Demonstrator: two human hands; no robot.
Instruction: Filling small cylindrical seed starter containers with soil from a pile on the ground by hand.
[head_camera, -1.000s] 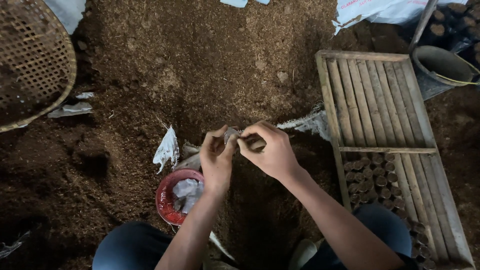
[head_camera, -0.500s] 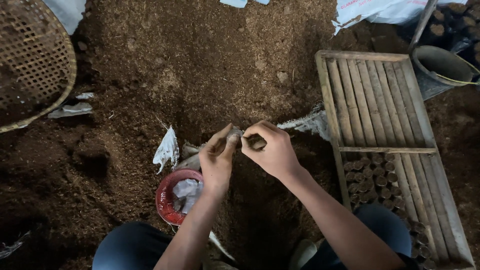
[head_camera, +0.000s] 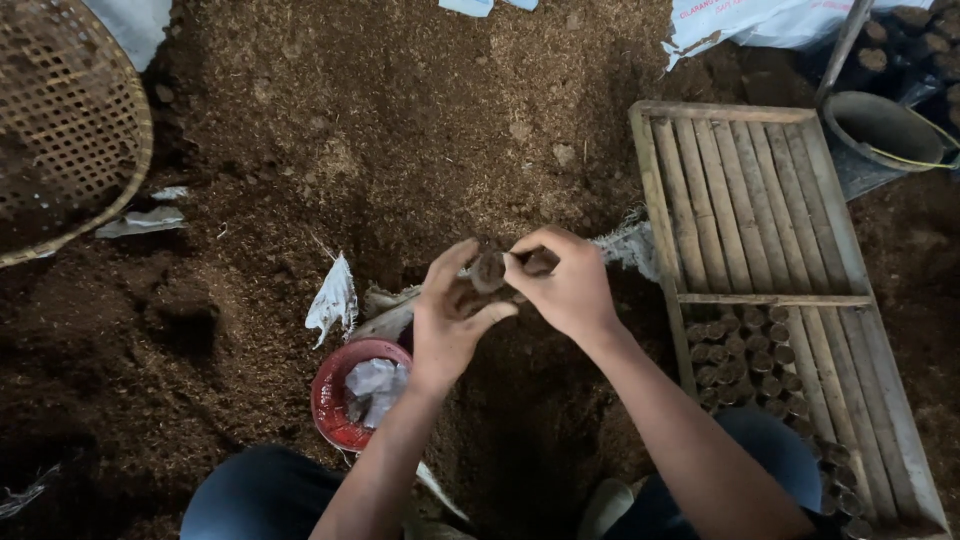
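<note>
Left hand (head_camera: 450, 325): centre of frame, palm side facing right, fingers curled up around a small soil-filled pot (head_camera: 488, 272); thumb below it, fingertips (head_camera: 462, 252) above.
Right hand (head_camera: 565, 285): just right of the left hand, touching it; fingers bent in and pinching at the pot's right side, thumb tip pressed near its top.
Small soil-filled pot: brown, roundish, sits between the two hands, cupped by left fingers, right fingertips against it; held above the ground, mostly hidden by the fingers.
Soil heap (head_camera: 400, 130): dark brown, loose, fills the upper and middle frame under the hands.
Red bowl (head_camera: 330, 405): lower centre-left, just below the left wrist, crumpled white plastic inside.
Wooden tray (head_camera: 760, 210): right side of frame, slatted; upper part bare, lower part packed with rows of filled pots (head_camera: 745, 355).
Woven basket (head_camera: 60, 120): upper left corner, tilted, partly cut off.
Grey bucket (head_camera: 880, 130): upper right, beside the tray.
White scrap (head_camera: 335, 295): on the soil, left of the hands.
</note>
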